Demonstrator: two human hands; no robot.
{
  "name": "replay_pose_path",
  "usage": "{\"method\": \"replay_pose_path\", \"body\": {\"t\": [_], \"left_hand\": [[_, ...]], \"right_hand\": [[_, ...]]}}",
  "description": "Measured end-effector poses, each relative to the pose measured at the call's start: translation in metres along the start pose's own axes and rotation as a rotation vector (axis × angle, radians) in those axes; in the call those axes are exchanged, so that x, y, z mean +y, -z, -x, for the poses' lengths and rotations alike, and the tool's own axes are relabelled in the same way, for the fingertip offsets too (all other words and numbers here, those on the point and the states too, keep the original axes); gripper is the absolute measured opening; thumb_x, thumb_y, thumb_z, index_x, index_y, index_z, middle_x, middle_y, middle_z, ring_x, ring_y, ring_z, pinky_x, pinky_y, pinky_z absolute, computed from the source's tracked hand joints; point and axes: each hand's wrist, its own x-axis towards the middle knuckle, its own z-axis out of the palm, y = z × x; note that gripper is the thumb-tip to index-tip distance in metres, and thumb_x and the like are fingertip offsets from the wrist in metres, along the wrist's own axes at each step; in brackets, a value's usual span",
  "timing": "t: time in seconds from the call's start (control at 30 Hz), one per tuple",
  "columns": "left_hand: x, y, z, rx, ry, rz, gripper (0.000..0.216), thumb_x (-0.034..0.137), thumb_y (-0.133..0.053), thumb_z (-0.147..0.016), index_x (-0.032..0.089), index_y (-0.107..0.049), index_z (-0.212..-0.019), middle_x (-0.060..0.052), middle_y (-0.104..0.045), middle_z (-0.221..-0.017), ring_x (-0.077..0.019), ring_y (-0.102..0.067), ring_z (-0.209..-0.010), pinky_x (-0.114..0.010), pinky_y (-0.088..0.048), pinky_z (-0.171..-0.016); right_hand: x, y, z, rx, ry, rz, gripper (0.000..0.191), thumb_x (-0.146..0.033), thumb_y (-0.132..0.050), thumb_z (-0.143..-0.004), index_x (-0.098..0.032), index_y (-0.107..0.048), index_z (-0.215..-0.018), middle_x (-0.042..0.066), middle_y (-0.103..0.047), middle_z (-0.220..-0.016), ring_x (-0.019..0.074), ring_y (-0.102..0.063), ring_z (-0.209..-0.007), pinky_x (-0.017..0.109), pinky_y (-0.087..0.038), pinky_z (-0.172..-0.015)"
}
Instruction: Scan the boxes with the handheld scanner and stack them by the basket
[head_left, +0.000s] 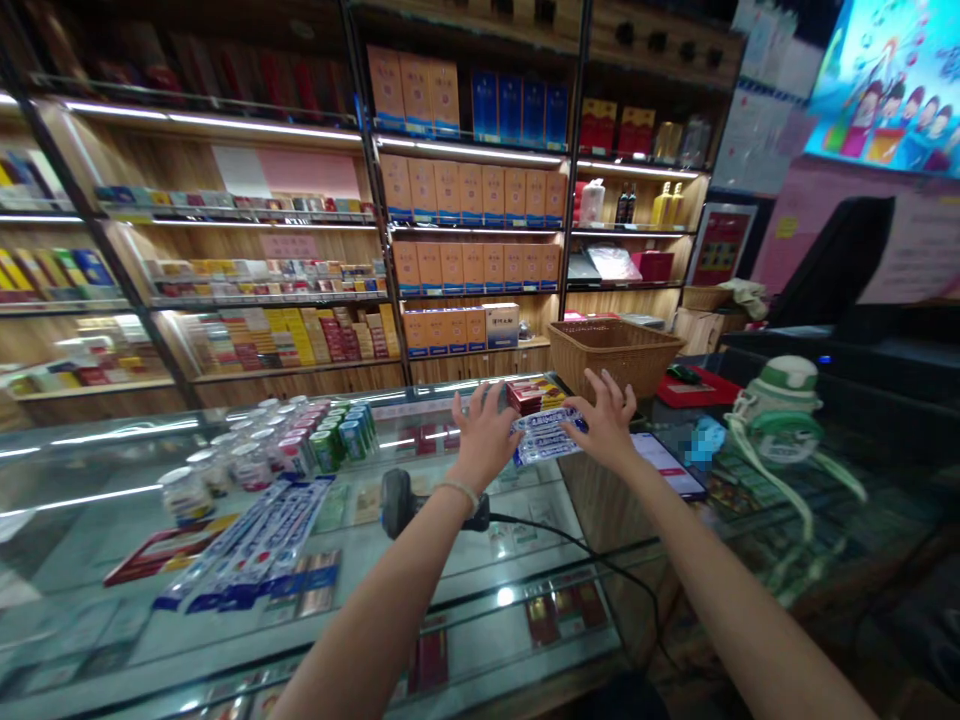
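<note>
Both my hands reach forward over the glass counter [525,545]. Between them is a small bunch of blue-and-white stick packets [550,436], lying crosswise. My left hand [484,435] pinches its left end with thumb and fingers; the other end is pinched by my right hand [606,420]. Just behind the bunch sits a stack of red and yellow packs [534,392]. A barcode scanner [401,505] lies under my left wrist, partly covered by the forearm. Farther left, more long blue-and-white stick packets [259,545] are spread side by side on the glass.
Rows of small tubs [251,463] and green cans [328,447] stand at the left. A wicker basket [615,350] is behind my right hand. To the right are a phone [666,465], a red tray [694,388] and a strapped bottle [784,410]. The scanner's cable [592,550] crosses the counter.
</note>
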Motion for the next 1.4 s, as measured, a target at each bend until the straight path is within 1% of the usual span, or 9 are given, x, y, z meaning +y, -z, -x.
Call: {"method": "replay_pose_path", "body": {"t": [0.17, 0.33, 0.5, 0.67, 0.77, 0.93, 1.13, 1.4], "left_hand": [[0.009, -0.013, -0.002, -0.061, 0.008, -0.009, 0.015, 0.035, -0.072, -0.086, 0.030, -0.076, -0.100, -0.006, -0.044, -0.161, -0.0350, -0.032, -0.151, -0.073, -0.013, -0.121], [0.014, -0.026, -0.005, -0.165, -0.005, -0.034, 0.018, 0.034, -0.070, -0.085, 0.028, -0.077, -0.100, -0.008, -0.046, -0.160, -0.0344, -0.031, -0.152, -0.071, -0.010, -0.123], [0.017, -0.038, -0.005, -0.244, -0.022, -0.050, 0.021, 0.031, -0.070, -0.082, 0.028, -0.079, -0.101, -0.008, -0.047, -0.159, -0.0357, -0.031, -0.151, -0.071, -0.012, -0.123], [0.016, -0.046, -0.004, -0.280, -0.056, -0.070, 0.021, 0.032, -0.070, -0.082, 0.029, -0.080, -0.100, -0.007, -0.046, -0.159, -0.0361, -0.032, -0.150, -0.071, -0.011, -0.123], [0.014, -0.048, -0.003, -0.279, -0.065, -0.084, 0.023, 0.029, -0.069, -0.081, 0.029, -0.080, -0.101, -0.007, -0.045, -0.160, -0.0368, -0.031, -0.150, -0.072, -0.012, -0.122], [0.011, -0.048, -0.002, -0.289, -0.058, -0.078, 0.025, 0.024, -0.067, -0.080, 0.032, -0.081, -0.099, -0.005, -0.046, -0.159, -0.0370, -0.031, -0.150, -0.072, -0.011, -0.122], [0.010, -0.047, -0.002, -0.290, -0.048, -0.063, 0.025, 0.025, -0.067, -0.080, 0.032, -0.081, -0.100, -0.004, -0.044, -0.160, -0.0371, -0.030, -0.151, -0.071, -0.010, -0.122], [0.010, -0.042, -0.003, -0.296, -0.042, -0.052, 0.028, 0.025, -0.067, -0.081, 0.031, -0.079, -0.105, -0.006, -0.043, -0.162, -0.0370, -0.029, -0.152, -0.072, -0.010, -0.123]], "right_hand": [[0.011, -0.006, 0.008, -0.035, -0.013, 0.044, 0.025, -0.043, -0.071, -0.087, -0.030, -0.073, -0.109, 0.010, -0.034, -0.163, 0.0363, -0.024, -0.151, 0.067, -0.007, -0.120], [0.018, -0.016, 0.018, -0.085, 0.000, 0.078, 0.023, -0.041, -0.071, -0.088, -0.030, -0.073, -0.108, 0.010, -0.035, -0.163, 0.0352, -0.022, -0.152, 0.067, -0.006, -0.120], [0.021, -0.022, 0.028, -0.123, -0.004, 0.113, 0.024, -0.038, -0.069, -0.088, -0.030, -0.073, -0.110, 0.009, -0.034, -0.164, 0.0358, -0.022, -0.151, 0.068, -0.006, -0.120], [0.022, -0.027, 0.033, -0.160, 0.003, 0.133, 0.025, -0.036, -0.069, -0.086, -0.030, -0.073, -0.110, 0.010, -0.037, -0.162, 0.0361, -0.023, -0.151, 0.068, -0.007, -0.120], [0.022, -0.030, 0.035, -0.171, -0.003, 0.145, 0.025, -0.034, -0.069, -0.086, -0.030, -0.073, -0.110, 0.010, -0.038, -0.162, 0.0354, -0.022, -0.151, 0.067, -0.007, -0.120], [0.023, -0.034, 0.036, -0.190, -0.010, 0.166, 0.024, -0.031, -0.068, -0.086, -0.029, -0.073, -0.109, 0.011, -0.040, -0.161, 0.0352, -0.024, -0.151, 0.067, -0.008, -0.120], [0.024, -0.035, 0.036, -0.202, -0.008, 0.175, 0.022, -0.030, -0.068, -0.086, -0.030, -0.073, -0.108, 0.009, -0.041, -0.161, 0.0348, -0.025, -0.150, 0.067, -0.009, -0.120], [0.022, -0.034, 0.037, -0.198, -0.005, 0.169, 0.023, -0.035, -0.064, -0.089, -0.029, -0.074, -0.109, 0.010, -0.044, -0.159, 0.0346, -0.027, -0.149, 0.067, -0.008, -0.120]]}}
